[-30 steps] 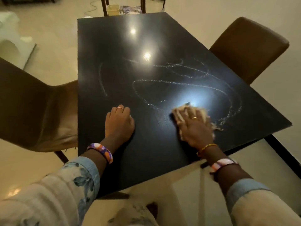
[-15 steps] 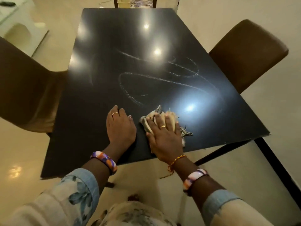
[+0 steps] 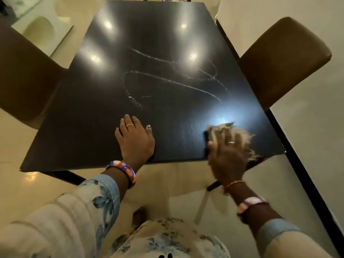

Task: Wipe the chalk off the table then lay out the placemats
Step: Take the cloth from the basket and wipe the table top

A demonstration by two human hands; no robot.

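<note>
The left hand lay flat on the dark table near its front edge, fingers straight and together, palm down, with the forearm reaching in from the lower left. The right hand was blurred at the table's near right corner, fingers spread and pressing a pale frayed cloth against the surface. White chalk lines looped across the middle of the table, beyond both hands. A brown chair stood beside the right edge.

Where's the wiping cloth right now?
In the head view, the cloth is under the right hand, pressed on the table near its near right corner, below the chalk marks.
</note>
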